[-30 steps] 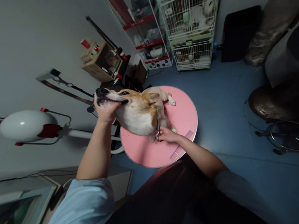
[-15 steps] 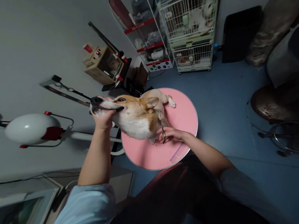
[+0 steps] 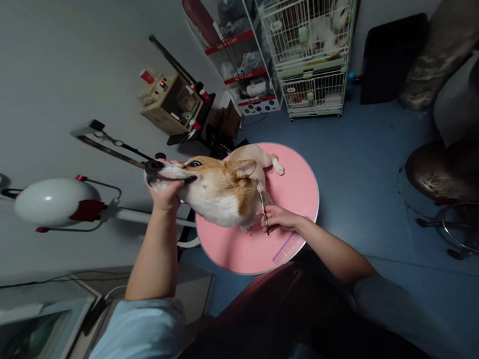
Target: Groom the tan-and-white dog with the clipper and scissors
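A tan and white dog (image 3: 219,191) stands on a round pink table (image 3: 292,191). My left hand (image 3: 167,192) is closed under its muzzle and holds the jaw up. My right hand (image 3: 281,218) grips a pair of slim metal scissors (image 3: 263,207), whose blades point at the fur by the dog's neck and chest. A purple comb (image 3: 284,247) lies on the table just beside my right wrist.
Wire cages (image 3: 310,44) and a shelf rack (image 3: 240,63) stand against the far wall. A white dryer on a stand (image 3: 52,201) sits left of my arm. A stool base (image 3: 474,228) stands on the blue floor at the right, and a box-like machine (image 3: 170,103) behind the dog.
My right hand with the scissors has shifted slightly right along the dog's neck. The dog's head has turned a little further left, still held by my left hand.
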Demonstrator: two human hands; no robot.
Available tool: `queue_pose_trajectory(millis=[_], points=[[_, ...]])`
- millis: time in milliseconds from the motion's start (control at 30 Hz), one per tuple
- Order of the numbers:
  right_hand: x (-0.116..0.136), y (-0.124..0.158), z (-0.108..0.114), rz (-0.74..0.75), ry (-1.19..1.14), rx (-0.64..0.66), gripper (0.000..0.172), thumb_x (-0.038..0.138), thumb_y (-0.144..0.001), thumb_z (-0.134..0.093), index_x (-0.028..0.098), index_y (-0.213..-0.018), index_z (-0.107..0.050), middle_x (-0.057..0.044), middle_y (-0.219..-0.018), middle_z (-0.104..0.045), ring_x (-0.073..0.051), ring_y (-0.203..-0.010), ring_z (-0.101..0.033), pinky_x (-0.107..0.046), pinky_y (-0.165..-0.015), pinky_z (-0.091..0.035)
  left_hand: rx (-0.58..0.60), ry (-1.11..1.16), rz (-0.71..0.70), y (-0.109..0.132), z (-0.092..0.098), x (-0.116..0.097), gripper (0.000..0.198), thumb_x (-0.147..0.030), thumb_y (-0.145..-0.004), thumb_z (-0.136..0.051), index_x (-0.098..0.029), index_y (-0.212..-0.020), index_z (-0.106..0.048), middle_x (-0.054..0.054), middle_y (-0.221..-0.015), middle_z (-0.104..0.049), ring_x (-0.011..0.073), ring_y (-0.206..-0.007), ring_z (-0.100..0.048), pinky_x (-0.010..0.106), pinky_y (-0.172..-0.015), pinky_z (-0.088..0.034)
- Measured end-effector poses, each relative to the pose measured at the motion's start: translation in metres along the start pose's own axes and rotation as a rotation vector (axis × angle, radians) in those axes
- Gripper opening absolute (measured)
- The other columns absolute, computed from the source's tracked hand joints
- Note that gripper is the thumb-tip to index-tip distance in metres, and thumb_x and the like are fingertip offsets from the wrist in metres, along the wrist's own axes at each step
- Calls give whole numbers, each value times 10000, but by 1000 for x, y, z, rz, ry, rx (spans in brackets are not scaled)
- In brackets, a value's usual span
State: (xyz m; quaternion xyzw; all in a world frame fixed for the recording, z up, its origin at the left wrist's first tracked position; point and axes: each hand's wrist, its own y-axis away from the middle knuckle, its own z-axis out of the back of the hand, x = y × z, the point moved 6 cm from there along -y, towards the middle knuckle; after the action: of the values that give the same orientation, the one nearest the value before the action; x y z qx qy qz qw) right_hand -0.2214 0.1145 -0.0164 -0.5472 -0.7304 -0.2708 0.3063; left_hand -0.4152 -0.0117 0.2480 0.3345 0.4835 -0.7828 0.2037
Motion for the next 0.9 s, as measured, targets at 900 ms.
queue_pose_trajectory(millis=[900], points=[[-27,-11,-20,221,203,-231,480,263,-734,-838,245,-1031,-461,46,-835,-624,-132,-744,-662,-271,-681,-557,30,86,-53,0,-6,6,665,-619,-519,-873,-277,-980,-537,45,-910,-671,261,-908,-712,447,-881,-610]])
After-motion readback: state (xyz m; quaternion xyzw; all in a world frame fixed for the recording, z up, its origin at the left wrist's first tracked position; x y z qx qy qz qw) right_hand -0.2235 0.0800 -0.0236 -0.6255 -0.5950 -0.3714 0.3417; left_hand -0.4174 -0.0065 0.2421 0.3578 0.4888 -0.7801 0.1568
